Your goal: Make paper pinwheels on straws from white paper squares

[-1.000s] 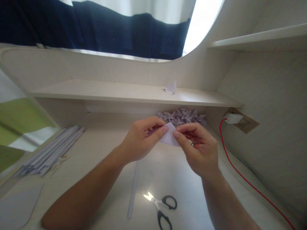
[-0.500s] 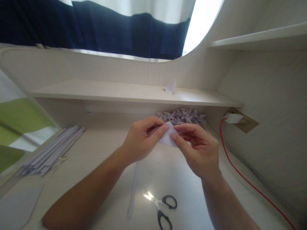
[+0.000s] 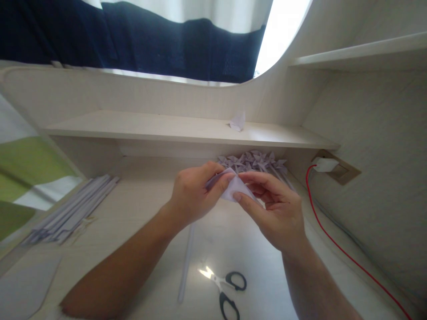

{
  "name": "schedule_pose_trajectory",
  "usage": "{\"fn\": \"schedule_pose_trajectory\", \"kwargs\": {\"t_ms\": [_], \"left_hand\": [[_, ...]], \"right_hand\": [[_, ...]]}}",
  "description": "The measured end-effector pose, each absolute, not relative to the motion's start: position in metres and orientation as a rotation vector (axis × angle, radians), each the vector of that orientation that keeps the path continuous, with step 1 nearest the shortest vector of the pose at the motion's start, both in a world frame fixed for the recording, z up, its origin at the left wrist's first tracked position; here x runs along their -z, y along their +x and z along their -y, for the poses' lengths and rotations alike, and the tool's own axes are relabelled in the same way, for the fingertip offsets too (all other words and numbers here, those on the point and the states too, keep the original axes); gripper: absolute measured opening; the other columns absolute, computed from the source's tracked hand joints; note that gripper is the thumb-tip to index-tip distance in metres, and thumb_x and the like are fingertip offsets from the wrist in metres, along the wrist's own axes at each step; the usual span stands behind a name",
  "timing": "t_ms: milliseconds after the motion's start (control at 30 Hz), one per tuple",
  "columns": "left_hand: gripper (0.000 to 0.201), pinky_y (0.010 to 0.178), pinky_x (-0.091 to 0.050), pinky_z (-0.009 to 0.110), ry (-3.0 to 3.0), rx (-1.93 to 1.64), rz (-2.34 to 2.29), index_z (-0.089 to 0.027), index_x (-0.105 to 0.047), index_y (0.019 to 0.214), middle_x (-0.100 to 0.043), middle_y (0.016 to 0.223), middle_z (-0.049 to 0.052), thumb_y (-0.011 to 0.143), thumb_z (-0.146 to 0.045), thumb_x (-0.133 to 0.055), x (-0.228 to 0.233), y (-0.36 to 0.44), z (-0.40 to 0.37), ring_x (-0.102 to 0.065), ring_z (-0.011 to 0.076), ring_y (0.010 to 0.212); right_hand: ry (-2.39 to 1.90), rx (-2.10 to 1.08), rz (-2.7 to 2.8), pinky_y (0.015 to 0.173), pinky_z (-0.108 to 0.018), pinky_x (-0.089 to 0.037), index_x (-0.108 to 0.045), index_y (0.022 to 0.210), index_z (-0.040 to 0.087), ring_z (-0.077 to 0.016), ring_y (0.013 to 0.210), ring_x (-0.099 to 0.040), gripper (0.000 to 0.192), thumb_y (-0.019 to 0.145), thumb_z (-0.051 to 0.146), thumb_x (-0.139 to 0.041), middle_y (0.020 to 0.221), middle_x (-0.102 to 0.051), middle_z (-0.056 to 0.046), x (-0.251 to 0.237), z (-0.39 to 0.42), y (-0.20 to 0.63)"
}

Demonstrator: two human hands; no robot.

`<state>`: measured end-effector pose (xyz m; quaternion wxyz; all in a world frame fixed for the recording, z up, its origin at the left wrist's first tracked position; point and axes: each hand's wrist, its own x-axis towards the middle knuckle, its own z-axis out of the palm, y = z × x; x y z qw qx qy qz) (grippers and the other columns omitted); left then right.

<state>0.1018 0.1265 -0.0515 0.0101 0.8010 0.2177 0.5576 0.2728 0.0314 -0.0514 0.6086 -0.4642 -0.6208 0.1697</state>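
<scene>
Head camera: your left hand (image 3: pixel 191 194) and right hand (image 3: pixel 279 210) both pinch the folded pale paper (image 3: pixel 232 187), thumbs and fingers closed on it; press evenly beneath your thumbs

Window (image 3: pixel 283 35) — bright; navy-and-white curtain (image 3: pixel 180 49) | pale shelf (image 3: pixel 160 126) below | pale wall (image 3: pixel 376 106) — right

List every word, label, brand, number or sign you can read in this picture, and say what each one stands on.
None: no readable text anywhere in view.
Folded paper between the left hand and right hand: no lettering visible.
Scissors: no brand can be made out.
White plug and wall plate: any small markings would be too blurred to read.
</scene>
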Motion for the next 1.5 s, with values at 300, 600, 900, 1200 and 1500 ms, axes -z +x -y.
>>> {"fn": "schedule_pose_trajectory", "kwargs": {"t_ms": [300, 600, 900, 1200, 1500], "left_hand": [[0.017, 0.058, -0.043, 0.021, 2.460, -1.744, -0.654, -0.018, -0.068, 0.084, -0.067, 0.068, -0.004, 0.095, -0.031, -0.071, 0.0522, 0.1017, -0.1263, -0.057, 0.0066, 0.055], [0.014, 0.051, -0.040, 0.018, 2.372, -1.781, -0.528, -0.018, -0.064, 0.084, -0.061, 0.063, -0.006, 0.095, -0.023, -0.070, 0.0497, 0.1031, -0.1263, -0.049, 0.0050, 0.051], [0.013, 0.051, -0.042, 0.019, 2.354, -1.750, -0.545, -0.019, -0.066, 0.086, -0.059, 0.062, -0.005, 0.096, -0.027, -0.068, 0.0489, 0.1026, -0.1229, -0.050, 0.0067, 0.051], [0.010, 0.055, -0.047, 0.020, 2.378, -1.639, -0.499, -0.019, -0.068, 0.092, -0.069, 0.072, -0.001, 0.098, -0.025, -0.064, 0.0468, 0.1015, -0.1202, -0.058, 0.0087, 0.057], [0.008, 0.060, -0.049, 0.019, 2.408, -1.599, -0.500, -0.018, -0.068, 0.095, -0.072, 0.078, -0.001, 0.100, -0.023, -0.062, 0.0476, 0.1015, -0.1195, -0.064, 0.0087, 0.063]], "right_hand": [[-1.084, -0.409, 1.427, 0.087, -0.038, -0.062, -0.075, 0.116, 0.029, -0.0215, 0.095, -0.075, 0.032, 0.087, 0.018, -0.080, 0.108, -0.078, -0.004, 0.0515, -0.0307, 0.2736], [-1.068, -0.351, 1.372, 0.082, -0.035, -0.062, -0.078, 0.107, 0.028, -0.0199, 0.089, -0.075, 0.027, 0.083, 0.020, -0.086, 0.101, -0.079, -0.003, 0.0517, -0.0302, 0.2714], [-1.055, -0.287, 1.268, 0.069, -0.031, -0.063, -0.079, 0.094, 0.025, -0.0166, 0.073, -0.072, 0.018, 0.079, 0.021, -0.089, 0.085, -0.076, -0.001, 0.0474, -0.0273, 0.2699], [-1.089, -0.265, 1.236, 0.070, -0.031, -0.064, -0.081, 0.094, 0.026, -0.0170, 0.073, -0.073, 0.015, 0.081, 0.023, -0.087, 0.084, -0.077, -0.001, 0.0455, -0.0287, 0.2703], [-1.100, -0.219, 1.226, 0.063, -0.030, -0.064, -0.080, 0.089, 0.024, -0.0171, 0.067, -0.072, 0.009, 0.082, 0.023, -0.086, 0.080, -0.077, -0.002, 0.0447, -0.0290, 0.2698]]}}
